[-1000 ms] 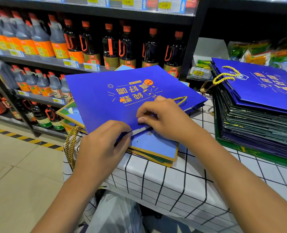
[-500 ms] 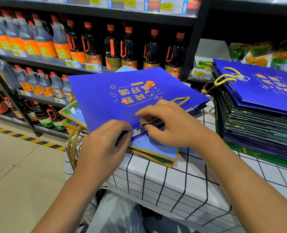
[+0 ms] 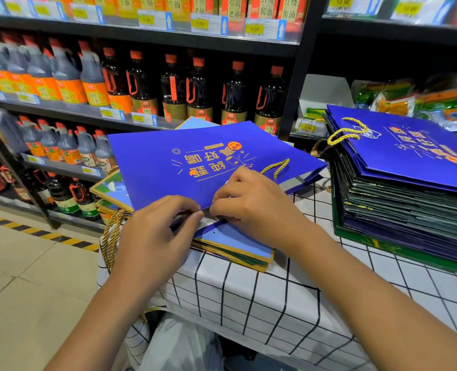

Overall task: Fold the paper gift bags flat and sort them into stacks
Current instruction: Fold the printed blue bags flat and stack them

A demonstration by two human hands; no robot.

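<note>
Both hands pinch the near edge of a blue gift bag that could slide off its uneven pile.

Nearest, the left hand [image 3: 152, 236] and right hand [image 3: 251, 207] have curled fingers nipping the near edge of the blue bag [image 3: 195, 159]; it lies nearly flat on a low pile of bags [image 3: 238, 247] that overhangs the checked tablecloth [image 3: 262, 298]. Pulled or pressed off-centre, bag and pile could slip toward the floor [image 3: 29, 277]. Its gold cord handle [image 3: 278, 166] lies loose just beyond the right hand and could get trapped in the fold, I think. Farther right, well apart, the tall stack [image 3: 398, 199] looks steady. Behind, bottles [image 3: 173, 89] line the shelves.
</note>
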